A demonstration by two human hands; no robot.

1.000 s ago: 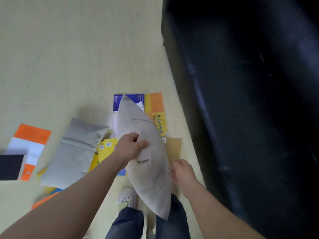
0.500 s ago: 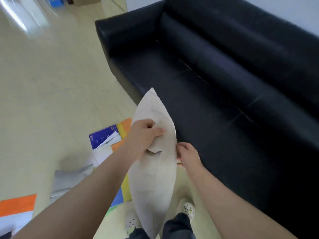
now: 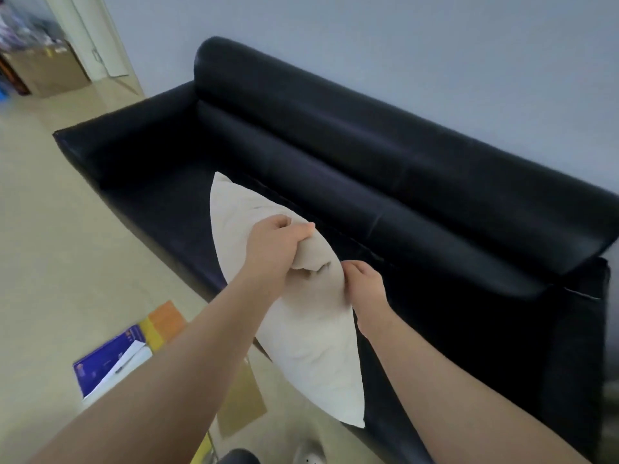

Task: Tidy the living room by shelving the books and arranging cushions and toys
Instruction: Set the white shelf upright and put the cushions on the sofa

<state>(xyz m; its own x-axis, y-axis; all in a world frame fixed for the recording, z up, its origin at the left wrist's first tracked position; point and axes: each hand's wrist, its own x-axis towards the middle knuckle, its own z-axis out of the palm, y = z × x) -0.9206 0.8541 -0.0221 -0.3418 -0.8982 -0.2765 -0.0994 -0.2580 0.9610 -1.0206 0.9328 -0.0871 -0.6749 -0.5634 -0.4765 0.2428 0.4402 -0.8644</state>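
Observation:
I hold a beige cushion (image 3: 308, 346) edge-on in the air over the front edge of a black leather sofa (image 3: 418, 202). My left hand (image 3: 273, 247) grips a bunch of the cushion's fabric from the left near its top edge. My right hand (image 3: 363, 288) holds the cushion's right side, its fingers curled behind the fabric and hidden. On the floor to the lower left lie a purple-blue book (image 3: 109, 361), an orange and yellow book (image 3: 164, 321) and a brown one (image 3: 239, 401).
The sofa's seat holds nothing and runs along a pale blue-grey wall (image 3: 435, 61). Beige floor (image 3: 67, 249) stretches to the left. A cardboard box (image 3: 47, 72) stands by a doorway at the far upper left. My shoe (image 3: 310, 455) shows at the bottom edge.
The cushion has been lifted from the floor up toward the sofa seat, held in both hands. My view rose from the floor to the sofa and wall; the second grey cushion dropped out of view.

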